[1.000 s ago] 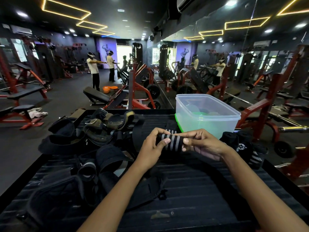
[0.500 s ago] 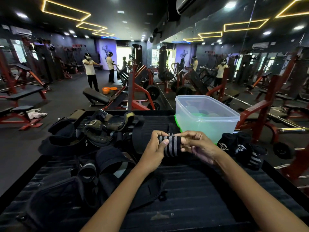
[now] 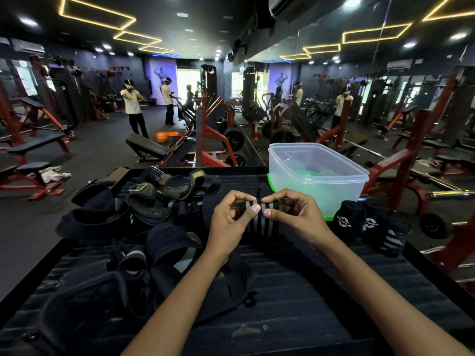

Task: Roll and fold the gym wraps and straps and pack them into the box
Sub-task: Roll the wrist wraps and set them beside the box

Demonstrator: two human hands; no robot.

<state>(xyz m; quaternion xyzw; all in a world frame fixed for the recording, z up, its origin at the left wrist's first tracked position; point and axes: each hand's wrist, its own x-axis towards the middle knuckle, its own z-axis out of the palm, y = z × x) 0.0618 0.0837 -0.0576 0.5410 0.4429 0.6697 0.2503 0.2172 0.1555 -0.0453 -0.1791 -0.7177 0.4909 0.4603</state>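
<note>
Head view, hands: left hand and right hand pinch black grey-striped elastic wrap
Done: rolled black wraps lie right; clear plastic box looks unpacked
Left: loose black straps heaped left

Black wrist wrap with grey stripes now turned upright, stripes seen running up and down, left hand and right hand brought closer, thumbs nearly touching on top

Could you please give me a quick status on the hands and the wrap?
Left hand and right hand both pinching the striped wrap, mid-roll above the table. Plastic box open, just behind. Nothing blocking the way.
</note>
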